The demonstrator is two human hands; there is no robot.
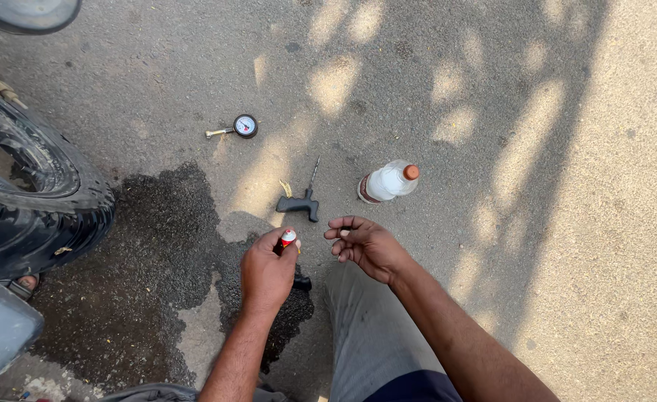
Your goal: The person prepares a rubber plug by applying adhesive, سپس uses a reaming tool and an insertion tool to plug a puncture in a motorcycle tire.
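Your left hand (267, 272) is closed around a small red tube (286, 240); its white and red tip stands out above your thumb and forefinger, and the rest is hidden in your fist. Your right hand (363, 242) hangs just beside it, empty, palm down, fingers loosely curled and slightly apart, touching nothing.

Just beyond the left hand, on the asphalt (492, 89), lies a black T-handle tool (300, 202) with its thin shaft pointing away from you. A small yellowish scrap (286, 188) lies beside its handle. Beyond the right hand and a little to its right lies a clear bottle (388, 182) on its side, orange cap pointing right. Farther out beyond the left hand lies a round gauge (243, 126) with a white dial and a brass stem.

Well to the left of the left hand stands a black tyre (38, 201). A dark wet patch (157, 253) spreads from the tyre to beneath the left hand. A dark object (301, 282) shows just under that hand; you cannot tell its kind. Your grey trouser leg (369, 327) lies below the right hand.
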